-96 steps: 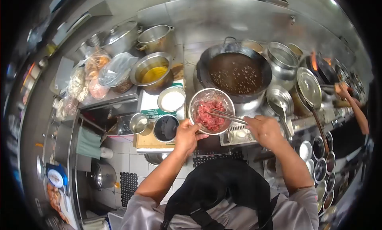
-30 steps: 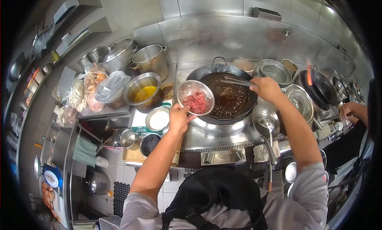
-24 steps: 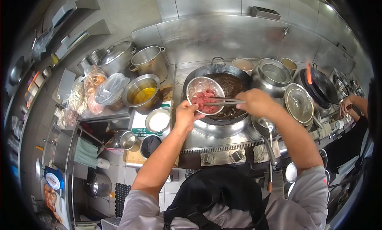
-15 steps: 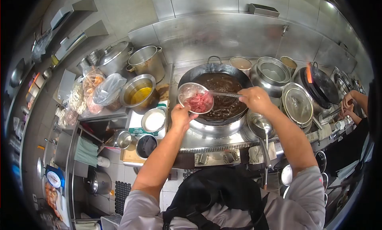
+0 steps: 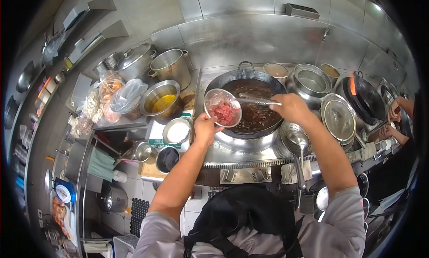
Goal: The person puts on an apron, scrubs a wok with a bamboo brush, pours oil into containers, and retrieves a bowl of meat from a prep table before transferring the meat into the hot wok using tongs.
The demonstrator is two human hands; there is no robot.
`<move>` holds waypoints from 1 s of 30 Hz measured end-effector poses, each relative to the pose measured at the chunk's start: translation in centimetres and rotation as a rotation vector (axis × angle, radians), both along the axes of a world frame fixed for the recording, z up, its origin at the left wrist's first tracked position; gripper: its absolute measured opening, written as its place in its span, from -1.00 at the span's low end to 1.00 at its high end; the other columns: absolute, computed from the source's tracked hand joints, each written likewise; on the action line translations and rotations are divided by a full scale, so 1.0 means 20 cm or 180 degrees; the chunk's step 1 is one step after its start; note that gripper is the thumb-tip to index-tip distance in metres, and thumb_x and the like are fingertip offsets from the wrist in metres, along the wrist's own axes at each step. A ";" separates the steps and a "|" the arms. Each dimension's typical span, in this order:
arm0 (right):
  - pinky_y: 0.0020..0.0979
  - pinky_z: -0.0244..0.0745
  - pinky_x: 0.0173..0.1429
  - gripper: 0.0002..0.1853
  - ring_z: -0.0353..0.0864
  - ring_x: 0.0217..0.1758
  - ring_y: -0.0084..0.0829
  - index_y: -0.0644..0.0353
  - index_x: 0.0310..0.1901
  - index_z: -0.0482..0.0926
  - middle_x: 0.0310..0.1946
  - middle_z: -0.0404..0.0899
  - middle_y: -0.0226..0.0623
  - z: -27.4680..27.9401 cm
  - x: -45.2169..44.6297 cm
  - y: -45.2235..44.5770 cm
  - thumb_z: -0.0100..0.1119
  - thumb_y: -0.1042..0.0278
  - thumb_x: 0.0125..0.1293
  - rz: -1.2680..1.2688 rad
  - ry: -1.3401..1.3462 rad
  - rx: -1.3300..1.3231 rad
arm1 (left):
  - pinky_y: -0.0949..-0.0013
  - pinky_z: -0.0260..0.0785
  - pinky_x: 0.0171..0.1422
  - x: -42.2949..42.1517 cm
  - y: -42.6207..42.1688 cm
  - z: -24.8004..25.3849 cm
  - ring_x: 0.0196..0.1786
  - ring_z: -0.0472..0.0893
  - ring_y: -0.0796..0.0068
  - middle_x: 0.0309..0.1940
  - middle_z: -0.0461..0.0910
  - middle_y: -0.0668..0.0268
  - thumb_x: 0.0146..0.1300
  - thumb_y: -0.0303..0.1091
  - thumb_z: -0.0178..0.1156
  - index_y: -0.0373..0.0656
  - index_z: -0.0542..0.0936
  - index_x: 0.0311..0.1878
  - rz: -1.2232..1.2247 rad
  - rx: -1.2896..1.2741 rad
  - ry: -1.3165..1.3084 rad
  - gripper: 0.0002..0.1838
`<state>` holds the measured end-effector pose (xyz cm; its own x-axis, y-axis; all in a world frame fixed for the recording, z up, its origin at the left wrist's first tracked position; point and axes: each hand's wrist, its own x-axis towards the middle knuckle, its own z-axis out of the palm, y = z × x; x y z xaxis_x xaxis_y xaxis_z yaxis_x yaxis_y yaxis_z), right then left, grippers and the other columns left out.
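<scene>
My left hand grips the near rim of a small metal bowl holding pieces of raw red meat. The bowl is tilted over the left side of a large dark wok. Dark brown liquid with foam and small bubbles fills much of the wok. My right hand is closed around metal tongs, whose tips are above the liquid near the bowl's right rim. Whether the tips hold anything is too blurred to tell.
A perforated skimmer and a ladle lie right of the wok. Strainers and another wok stand farther right, near another person's hands. At left are a yellow-liquid pot and a white-filled bowl.
The tongs have moved back from the meat, and their tips are now outside the bowl over the wok. The bowl is tipped more steeply. The whole view has shifted slightly.
</scene>
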<state>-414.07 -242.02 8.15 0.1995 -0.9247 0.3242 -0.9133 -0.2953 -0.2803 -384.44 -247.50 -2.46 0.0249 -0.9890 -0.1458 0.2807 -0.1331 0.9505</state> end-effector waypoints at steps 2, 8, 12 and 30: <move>-0.10 0.54 -0.10 -0.73 0.65 -0.20 -0.04 0.15 -0.21 0.65 -0.35 0.66 -0.08 0.00 0.12 0.02 0.21 0.12 0.22 0.0046 0.0084 -0.0069 | 0.22 0.66 -0.36 -0.03 0.00 0.04 -0.30 0.61 0.36 -0.32 0.50 0.30 0.25 -0.59 0.10 -0.10 0.35 -0.43 -0.0055 -0.0058 0.0015 -0.80; -0.08 0.52 -0.11 -0.78 0.64 -0.22 -0.02 0.13 -0.24 0.65 -0.40 0.65 -0.11 -0.17 0.26 -0.06 0.18 0.18 0.22 0.0200 0.0465 0.0154 | 0.18 0.68 -0.38 0.02 -0.09 0.01 -0.30 0.61 0.30 -0.29 0.48 0.25 0.24 -0.60 0.09 -0.10 0.32 -0.41 -0.0183 0.0100 0.0042 -0.79; -0.06 0.52 -0.11 -0.80 0.64 -0.21 -0.03 0.09 -0.26 0.67 -0.37 0.65 -0.07 -0.26 0.13 -0.12 0.19 0.19 0.21 -0.0189 0.0011 -0.0179 | 0.17 0.68 -0.38 0.11 -0.14 -0.03 -0.25 0.62 0.26 -0.31 0.46 0.27 0.25 -0.59 0.09 -0.08 0.28 -0.42 0.0039 0.0125 0.0003 -0.77; -0.10 0.53 -0.03 -0.68 0.65 -0.15 -0.04 0.09 -0.10 0.65 -0.31 0.66 -0.06 0.03 0.26 -0.17 0.18 0.06 0.24 -0.0211 0.0249 0.0074 | 0.31 0.66 -0.41 0.22 -0.19 -0.01 -0.37 0.64 0.38 -0.34 0.56 0.21 0.26 -0.57 0.10 -0.20 0.41 -0.35 -0.0011 -0.0286 0.0005 -0.90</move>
